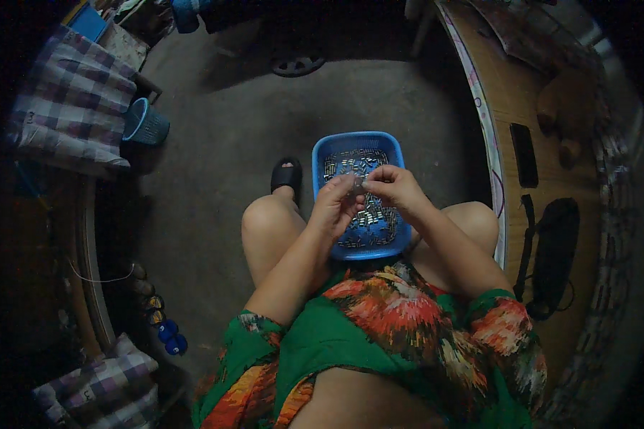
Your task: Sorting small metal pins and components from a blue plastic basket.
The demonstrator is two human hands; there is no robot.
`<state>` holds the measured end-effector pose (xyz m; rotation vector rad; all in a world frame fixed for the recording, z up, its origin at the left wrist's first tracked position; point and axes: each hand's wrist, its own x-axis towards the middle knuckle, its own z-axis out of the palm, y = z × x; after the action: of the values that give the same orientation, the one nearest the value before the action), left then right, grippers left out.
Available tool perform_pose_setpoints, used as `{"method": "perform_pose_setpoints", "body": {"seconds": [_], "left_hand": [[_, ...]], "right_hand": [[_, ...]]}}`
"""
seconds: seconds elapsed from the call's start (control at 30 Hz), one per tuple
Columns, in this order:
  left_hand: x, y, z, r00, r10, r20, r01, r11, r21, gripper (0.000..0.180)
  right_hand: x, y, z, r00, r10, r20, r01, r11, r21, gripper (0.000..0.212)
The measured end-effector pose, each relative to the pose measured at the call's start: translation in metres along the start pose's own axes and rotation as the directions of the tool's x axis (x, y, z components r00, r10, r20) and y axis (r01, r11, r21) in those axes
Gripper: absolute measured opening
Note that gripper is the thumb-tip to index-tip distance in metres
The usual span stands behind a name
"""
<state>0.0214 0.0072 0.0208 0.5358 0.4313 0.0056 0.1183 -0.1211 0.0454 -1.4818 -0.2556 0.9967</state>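
A blue plastic basket [320,187] rests at my lap, between my knees. Many small shiny metal pieces [371,214], short and cylinder-like, lie spread over its bottom. Above the basket my left hand [338,203] is closed, its thumb and fingers pinched together. Close beside it, my right hand [395,187] pinches with thumb and forefinger, the fingertips of both hands nearly touching. Something tiny seems to be between the fingertips, too small and dark to name. My hands hide the middle of the basket.
A black slipper [287,175] is on my left foot. At the left stand a blue-grey bin [147,123] and a checked cloth [75,100]. To the right, a low brown board surface [511,100] holds a dark phone-like slab [524,155] and a black bag [557,247].
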Motion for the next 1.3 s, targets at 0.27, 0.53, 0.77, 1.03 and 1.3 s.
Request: {"method": "perform_pose_setpoints", "body": {"seconds": [0.27,0.53,0.77,1.03,1.3], "left_hand": [[0.002,-0.002,-0.004,0.999,-0.026,0.018,0.025,0.999,0.026,0.017],[0.002,-0.003,-0.003,0.998,-0.066,0.024,0.065,0.997,0.042,0.019],[0.008,0.000,-0.012,0.995,-0.069,0.066,0.076,0.991,-0.112,0.024],[0.006,0.001,-0.009,0.999,-0.034,-0.007,0.032,0.987,-0.159,0.019],[0.008,0.003,-0.012,0.998,0.002,-0.055,-0.010,0.987,-0.160,0.019]], "right_hand": [[-0.003,-0.002,0.003,0.992,-0.128,0.014,0.129,0.989,-0.074,0.011],[0.001,-0.002,-0.008,0.974,0.161,0.160,-0.178,0.979,0.098,0.015],[0.012,0.015,-0.017,0.960,0.218,0.178,-0.276,0.856,0.437,0.016],[0.008,0.003,-0.017,0.938,0.212,0.276,-0.341,0.717,0.608,0.017],[0.019,0.032,-0.014,0.930,0.298,0.214,-0.367,0.765,0.530,0.018]]}}
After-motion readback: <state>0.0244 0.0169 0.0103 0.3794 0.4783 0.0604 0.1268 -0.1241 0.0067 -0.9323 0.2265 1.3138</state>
